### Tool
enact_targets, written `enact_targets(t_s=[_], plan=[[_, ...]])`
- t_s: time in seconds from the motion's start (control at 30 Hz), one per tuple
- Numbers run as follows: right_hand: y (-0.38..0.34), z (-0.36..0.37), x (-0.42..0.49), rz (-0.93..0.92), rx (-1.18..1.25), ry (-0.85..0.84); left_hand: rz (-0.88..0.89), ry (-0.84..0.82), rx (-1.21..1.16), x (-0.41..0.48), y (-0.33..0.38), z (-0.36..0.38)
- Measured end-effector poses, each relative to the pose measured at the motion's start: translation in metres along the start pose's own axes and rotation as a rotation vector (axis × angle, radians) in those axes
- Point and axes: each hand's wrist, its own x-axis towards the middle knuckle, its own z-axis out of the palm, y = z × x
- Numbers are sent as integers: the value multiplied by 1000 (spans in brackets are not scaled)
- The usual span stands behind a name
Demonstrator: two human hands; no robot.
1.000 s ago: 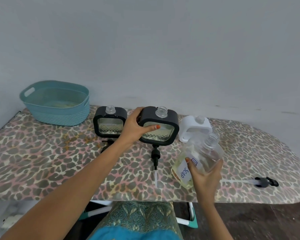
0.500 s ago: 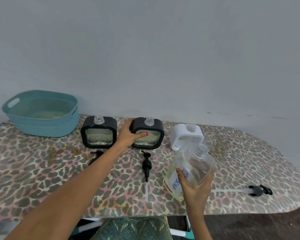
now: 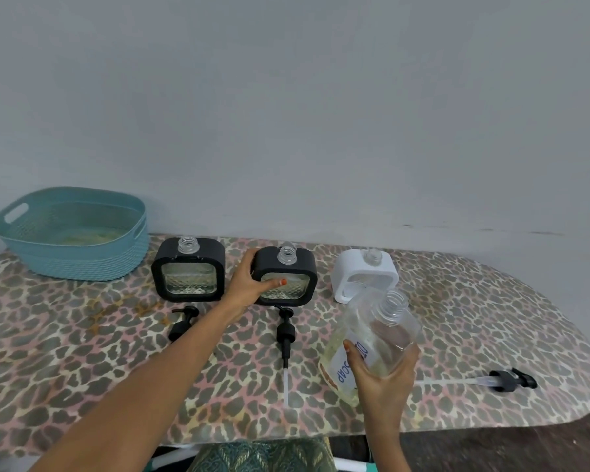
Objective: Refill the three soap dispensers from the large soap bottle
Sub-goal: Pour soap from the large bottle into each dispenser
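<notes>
The left hand (image 3: 249, 284) is gripping the middle black dispenser (image 3: 285, 275) on the table (image 3: 82, 352); the right hand (image 3: 382, 373) is holding the uncapped soap bottle (image 3: 372, 335) tilted nearby (narrow necks, so pouring off-centre risks spilling).

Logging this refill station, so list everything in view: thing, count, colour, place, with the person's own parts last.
ironing board: one, leopard-print cover, against the wall.
basket: one, teal, far left.
black dispensers: two, uncapped; left one standing free, middle one held.
white dispenser: one, uncapped, right of the black pair.
pump heads: three, black; one before the left dispenser, one before the middle, one far right.
large soap bottle: one, clear, open, tilted, above the board.
wall: grey, behind.
hands: left hand on the middle dispenser; right hand holding the bottle.
</notes>
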Motion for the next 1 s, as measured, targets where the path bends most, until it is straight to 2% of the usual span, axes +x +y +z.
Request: enact_targets(t_s=[0.33,0.47,0.6,0.7,0.8,0.87,1.0], plan=[[-3,-1,-1,15,-50,-44,25,-17,127,-6,8,0],[-5,-2,-2,20,-81,-60,127,-29,236,-3,20,-2],[-6,-3,-2,4,-86,-58,298,48,310,-6,45,7],[-6,-3,-3,5,-84,-51,435,99,310,-8,57,25],[-2,-4,-2,6,-65,-38,519,48,239,-12,66,51],[1,-4,-1,13,-59,-44,509,-16,191,-12,66,70],[4,-3,0,1,-73,-50,363,-141,179,-7,57,103]])
